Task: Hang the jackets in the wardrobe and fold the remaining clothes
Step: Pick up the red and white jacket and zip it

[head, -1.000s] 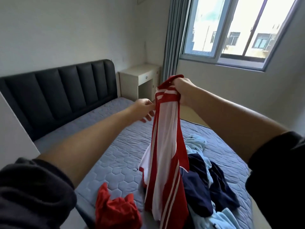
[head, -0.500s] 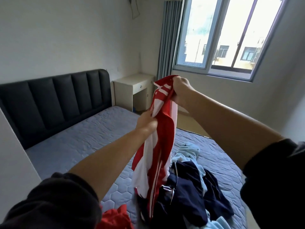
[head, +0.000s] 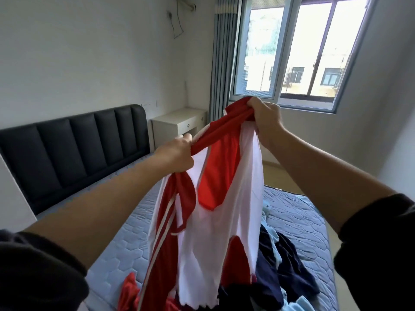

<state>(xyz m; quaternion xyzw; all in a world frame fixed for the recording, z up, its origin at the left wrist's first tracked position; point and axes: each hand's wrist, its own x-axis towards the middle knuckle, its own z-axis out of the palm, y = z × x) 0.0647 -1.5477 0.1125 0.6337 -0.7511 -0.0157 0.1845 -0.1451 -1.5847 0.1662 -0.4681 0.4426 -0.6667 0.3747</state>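
Obs. Both hands are raised over the blue-grey quilted mattress (head: pixel 116 250), with one garment between them: a thin red-and-white sports top with white stripes down one side (head: pixel 215 209). Its upper part hangs well above the mattress. Its ragged-looking lower hem drops to the clothes at the mattress's near end, and I cannot tell whether it touches them.

Left hand (head: pixel 177 157): fingers curled, fisted round a red band at the top's upper edge.
Right hand (head: pixel 266 118): held higher, fingers curled, gripping bunched red cloth at the other end of that edge. The edge is taut between the two and slants up to the right.

Also on the mattress:
- a crumpled heap of dark navy and pale blue garments (head: pixel 285 272), right of the hanging top
- a crumpled bright red garment (head: pixel 129 292) at the near edge, left of the top

A black padded headboard (head: pixel 67 151) stands at the mattress's far end. A cream bedside table (head: pixel 179 124) sits just beyond its far corner.

Step in hand (judgement): the top is being opened out to see what it is. The white inner face suggests a lined track jacket, but this is not certain.

Next move calls for:
- If it is a jacket: both grips move to the shoulder seams, then a hanger and the wardrobe, neither of which is in view.
- If not: lay it flat on the bare mattress toward the headboard and fold it.
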